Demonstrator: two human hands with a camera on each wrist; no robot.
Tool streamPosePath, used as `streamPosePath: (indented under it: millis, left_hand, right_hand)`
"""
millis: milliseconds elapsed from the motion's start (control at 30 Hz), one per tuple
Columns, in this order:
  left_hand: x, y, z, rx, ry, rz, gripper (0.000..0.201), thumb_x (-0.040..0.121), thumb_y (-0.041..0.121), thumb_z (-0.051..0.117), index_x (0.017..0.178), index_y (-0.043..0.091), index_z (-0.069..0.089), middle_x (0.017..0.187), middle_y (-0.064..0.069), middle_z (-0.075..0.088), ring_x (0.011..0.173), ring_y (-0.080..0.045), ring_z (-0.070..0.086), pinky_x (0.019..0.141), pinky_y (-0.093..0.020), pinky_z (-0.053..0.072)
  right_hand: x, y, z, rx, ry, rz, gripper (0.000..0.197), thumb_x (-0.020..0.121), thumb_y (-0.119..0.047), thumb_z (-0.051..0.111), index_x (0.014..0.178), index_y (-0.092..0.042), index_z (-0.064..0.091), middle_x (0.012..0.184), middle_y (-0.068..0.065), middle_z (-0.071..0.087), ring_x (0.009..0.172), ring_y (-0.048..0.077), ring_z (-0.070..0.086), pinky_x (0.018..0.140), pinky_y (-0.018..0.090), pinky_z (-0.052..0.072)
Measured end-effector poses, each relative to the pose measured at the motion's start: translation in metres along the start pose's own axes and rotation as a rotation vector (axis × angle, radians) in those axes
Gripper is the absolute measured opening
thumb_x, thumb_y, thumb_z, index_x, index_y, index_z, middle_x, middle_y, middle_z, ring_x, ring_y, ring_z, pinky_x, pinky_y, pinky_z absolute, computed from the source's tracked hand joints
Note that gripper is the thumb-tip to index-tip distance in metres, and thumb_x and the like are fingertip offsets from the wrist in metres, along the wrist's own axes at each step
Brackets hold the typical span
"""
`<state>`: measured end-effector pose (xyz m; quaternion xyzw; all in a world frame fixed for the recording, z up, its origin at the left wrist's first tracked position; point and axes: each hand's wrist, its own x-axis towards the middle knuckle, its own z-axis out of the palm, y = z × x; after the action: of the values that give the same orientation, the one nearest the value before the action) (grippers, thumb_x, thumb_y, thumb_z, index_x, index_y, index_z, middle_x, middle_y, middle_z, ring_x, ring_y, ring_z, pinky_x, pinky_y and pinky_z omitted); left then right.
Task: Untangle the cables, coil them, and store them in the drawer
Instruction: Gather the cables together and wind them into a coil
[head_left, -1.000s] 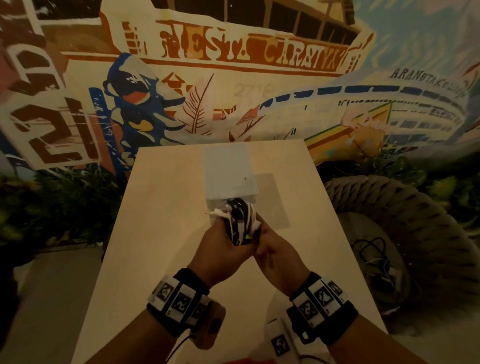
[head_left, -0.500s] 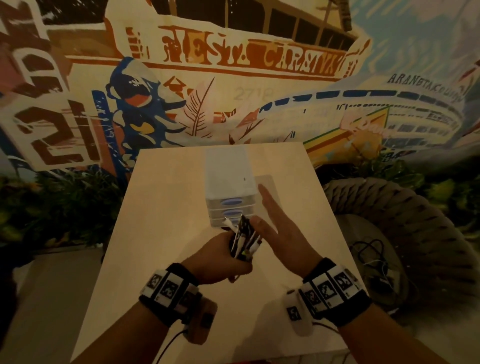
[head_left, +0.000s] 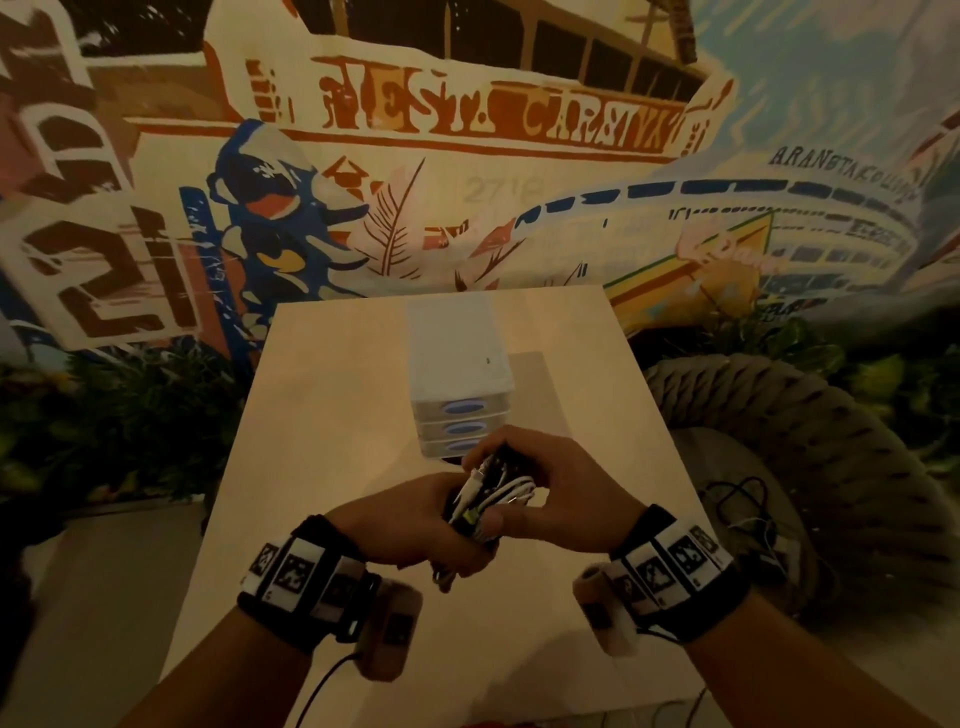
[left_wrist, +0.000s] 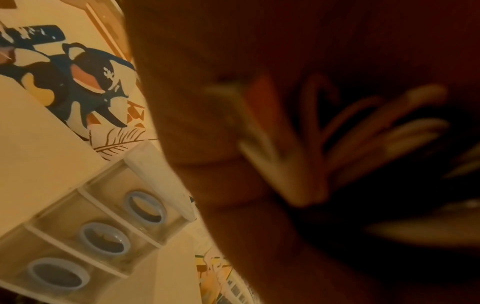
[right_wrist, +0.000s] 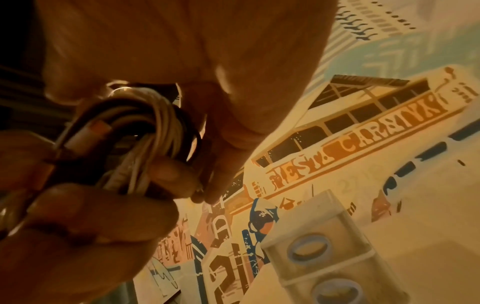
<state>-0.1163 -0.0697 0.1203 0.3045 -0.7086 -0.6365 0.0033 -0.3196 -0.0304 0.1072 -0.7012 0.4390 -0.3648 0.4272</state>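
A coiled bundle of black and white cables (head_left: 491, 491) sits between both hands just in front of the small white drawer unit (head_left: 457, 374). My left hand (head_left: 415, 525) grips the bundle from below and the left. My right hand (head_left: 561, 483) curls over its top and right side, fingers on the loops. The right wrist view shows the coiled cables (right_wrist: 140, 131) with a white plug end held by fingers. The left wrist view is blurred, with white cable strands (left_wrist: 376, 127) against the palm. The unit's three drawers (head_left: 465, 428) with blue oval handles are shut.
The drawer unit stands on a pale wooden table (head_left: 322, 415) against a painted mural wall. To the right is a round woven rope basket (head_left: 810, 467) holding more loose dark cables (head_left: 743, 499). Plants line the floor on the left.
My right hand, which was open beside the bundle half a second ago, has come back onto the cables. The bundle has dropped slightly lower, toward me.
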Motion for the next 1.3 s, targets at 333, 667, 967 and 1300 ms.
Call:
streamPosePath:
  millis: [333,667,967,1300]
  left_hand:
    - [0.003,-0.004,-0.008,-0.014,0.124,-0.087,0.054,0.081,0.000,0.076,0.118,0.036,0.059,0.088,0.005,0.076,0.076,-0.021,0.074,0.070,-0.035,0.062]
    - [0.016,-0.020,-0.005,-0.549,0.124,0.087,0.077,0.082,-0.006,0.065,0.144,0.032,0.040,0.083,-0.009,0.056,0.066,-0.023,0.053,0.056,-0.032,0.046]
    - [0.024,-0.020,0.009,-0.552,0.271,0.134,0.059,0.078,0.005,0.066,0.130,0.028,0.051,0.080,-0.015,0.057,0.075,-0.033,0.055,0.054,-0.032,0.048]
    - [0.029,-0.017,0.016,-0.578,0.247,0.066,0.031,0.083,0.013,0.068,0.108,-0.003,0.060,0.089,-0.020,0.064,0.078,-0.031,0.063,0.061,-0.037,0.049]
  right_hand:
    - [-0.002,0.018,0.002,-0.016,-0.018,0.082,0.074,0.073,-0.020,0.091,0.137,-0.022,0.053,0.125,-0.006,0.067,0.115,0.010,0.067,0.100,0.036,0.055]
    - [0.006,0.021,0.014,-0.031,0.101,0.089,0.071,0.088,-0.052,0.066,0.146,-0.057,0.026,0.137,-0.025,0.055,0.124,-0.007,0.054,0.107,0.022,0.044]
    - [0.000,0.036,0.018,-0.311,0.111,0.070,0.068,0.094,-0.074,0.029,0.155,-0.050,0.008,0.159,-0.017,0.033,0.150,0.002,0.023,0.125,0.041,0.020]
    - [0.003,0.039,-0.002,-0.528,0.009,0.140,0.078,0.090,-0.081,0.019,0.158,-0.046,0.005,0.170,-0.006,0.001,0.156,0.014,-0.002,0.126,0.048,0.011]
